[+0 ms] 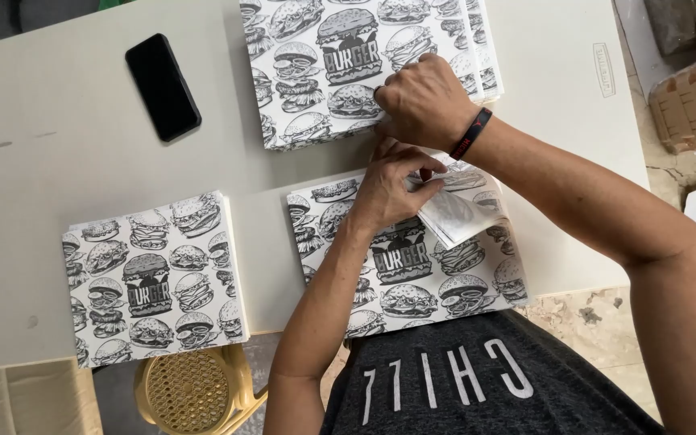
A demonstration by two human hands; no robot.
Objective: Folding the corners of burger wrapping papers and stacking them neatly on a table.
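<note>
Shirt: dark grey with white letters, closest to the lens, at the bench edge.
Left hand: grip pinching a folded-up corner of the near sheet, whose pale underside shows.
Right hand: fingers curled, pressed on the lower edge of the far stack; whether it grips anything cannot be told. Black wristband on the wrist.
Near sheet: burger-print paper, flat on the bench before the person.
Left stack: same print, well apart.
Phone: black, face up, beside the far stack.
Stool: yellow, under the bench.
</note>
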